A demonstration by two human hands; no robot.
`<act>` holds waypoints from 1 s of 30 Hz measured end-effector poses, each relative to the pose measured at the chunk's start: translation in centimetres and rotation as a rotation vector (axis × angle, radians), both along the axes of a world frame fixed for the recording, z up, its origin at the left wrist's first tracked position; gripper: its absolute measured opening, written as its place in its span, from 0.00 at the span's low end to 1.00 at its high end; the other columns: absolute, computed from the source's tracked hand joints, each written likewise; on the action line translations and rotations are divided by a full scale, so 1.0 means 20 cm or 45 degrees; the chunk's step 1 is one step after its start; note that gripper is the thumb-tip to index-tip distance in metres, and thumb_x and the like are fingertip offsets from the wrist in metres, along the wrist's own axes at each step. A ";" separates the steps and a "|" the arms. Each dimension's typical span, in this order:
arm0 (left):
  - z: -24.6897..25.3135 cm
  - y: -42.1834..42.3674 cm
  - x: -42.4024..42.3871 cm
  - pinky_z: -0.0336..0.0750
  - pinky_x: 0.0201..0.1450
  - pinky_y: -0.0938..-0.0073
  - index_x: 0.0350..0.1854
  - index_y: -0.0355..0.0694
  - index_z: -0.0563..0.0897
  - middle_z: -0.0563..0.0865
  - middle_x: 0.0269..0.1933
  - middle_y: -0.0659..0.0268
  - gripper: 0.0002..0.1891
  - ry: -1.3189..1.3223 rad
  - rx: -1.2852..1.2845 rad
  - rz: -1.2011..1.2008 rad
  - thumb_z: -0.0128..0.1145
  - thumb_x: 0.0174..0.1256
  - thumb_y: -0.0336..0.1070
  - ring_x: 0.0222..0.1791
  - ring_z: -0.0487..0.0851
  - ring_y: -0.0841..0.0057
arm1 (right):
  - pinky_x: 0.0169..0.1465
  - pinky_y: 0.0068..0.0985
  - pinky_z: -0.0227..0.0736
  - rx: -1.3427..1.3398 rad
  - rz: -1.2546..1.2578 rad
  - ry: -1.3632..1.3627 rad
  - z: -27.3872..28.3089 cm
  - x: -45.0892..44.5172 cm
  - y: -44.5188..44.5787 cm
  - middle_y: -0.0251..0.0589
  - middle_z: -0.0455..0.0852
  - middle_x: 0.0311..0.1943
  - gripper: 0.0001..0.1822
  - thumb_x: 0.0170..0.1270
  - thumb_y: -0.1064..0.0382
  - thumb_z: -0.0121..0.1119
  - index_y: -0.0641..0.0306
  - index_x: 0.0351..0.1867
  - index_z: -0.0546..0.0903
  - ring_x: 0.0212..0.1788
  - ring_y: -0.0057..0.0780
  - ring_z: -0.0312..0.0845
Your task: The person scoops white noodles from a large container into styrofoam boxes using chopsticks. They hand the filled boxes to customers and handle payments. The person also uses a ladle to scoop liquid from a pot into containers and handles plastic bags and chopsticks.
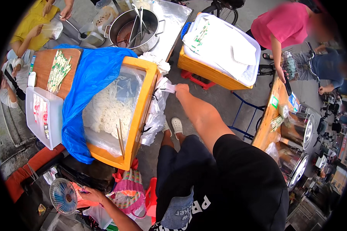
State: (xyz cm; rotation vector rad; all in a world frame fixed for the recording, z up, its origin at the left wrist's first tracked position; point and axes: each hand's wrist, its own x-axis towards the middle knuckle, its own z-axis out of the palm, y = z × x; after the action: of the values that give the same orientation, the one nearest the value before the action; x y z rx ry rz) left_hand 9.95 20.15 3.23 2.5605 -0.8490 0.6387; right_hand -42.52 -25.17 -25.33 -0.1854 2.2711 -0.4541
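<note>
My right hand is closed on a strip of white plastic from the bunch of white plastic bags. The bunch hangs on the side of a yellow-rimmed box. In that box, white noodles lie on clear plastic film, with a pair of long chopsticks standing at the near corner. Blue plastic sheeting drapes over its left side. My left hand is at the lower left, against an orange plastic bag beside a small fan; whether it grips anything is unclear.
A two-part steel pot with ladles stands at the top. Wrapped chopsticks lie on a wooden board; a plastic bin is below. A cloth-covered white tub and a wooden counter stand right. Several people are around, one holding a phone.
</note>
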 end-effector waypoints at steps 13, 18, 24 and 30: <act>0.31 -0.98 -0.95 0.74 0.62 0.65 0.66 0.30 0.71 0.78 0.61 0.52 0.20 0.865 -0.248 -1.039 0.53 0.76 0.28 0.58 0.80 0.63 | 0.44 0.30 0.79 -0.360 0.125 -0.082 0.05 -0.16 0.43 0.38 0.89 0.31 0.10 0.57 0.61 0.75 0.61 0.34 0.86 0.37 0.28 0.84; 0.14 -1.62 -1.74 0.78 0.59 0.63 0.59 0.35 0.79 0.80 0.57 0.54 0.19 1.258 0.190 -1.859 0.62 0.65 0.26 0.57 0.82 0.59 | 0.46 0.37 0.78 -0.670 0.536 0.167 0.63 -0.56 0.55 0.48 0.86 0.35 0.11 0.60 0.60 0.73 0.62 0.33 0.81 0.39 0.43 0.84; -0.02 -2.13 -2.52 0.55 0.80 0.50 0.81 0.46 0.58 0.55 0.82 0.54 0.55 0.769 0.827 -2.357 0.79 0.51 0.49 0.83 0.47 0.46 | 0.41 0.31 0.75 -0.815 0.556 0.138 1.23 -0.91 0.62 0.43 0.81 0.33 0.08 0.62 0.67 0.67 0.66 0.36 0.79 0.35 0.32 0.80; -0.14 -2.34 -2.99 0.76 0.63 0.66 0.66 0.37 0.77 0.86 0.55 0.57 0.29 2.100 1.534 -2.212 0.70 0.66 0.45 0.55 0.86 0.65 | 0.41 0.25 0.73 -1.031 0.664 0.011 1.51 -1.30 0.60 0.37 0.80 0.34 0.06 0.65 0.67 0.64 0.65 0.39 0.80 0.35 0.23 0.75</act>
State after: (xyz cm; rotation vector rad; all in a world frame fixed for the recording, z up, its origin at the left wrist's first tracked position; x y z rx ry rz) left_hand -49.85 -26.57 0.35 0.7481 -2.0222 -2.3723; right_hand -68.48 -13.18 4.96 -1.1451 1.8214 -1.0495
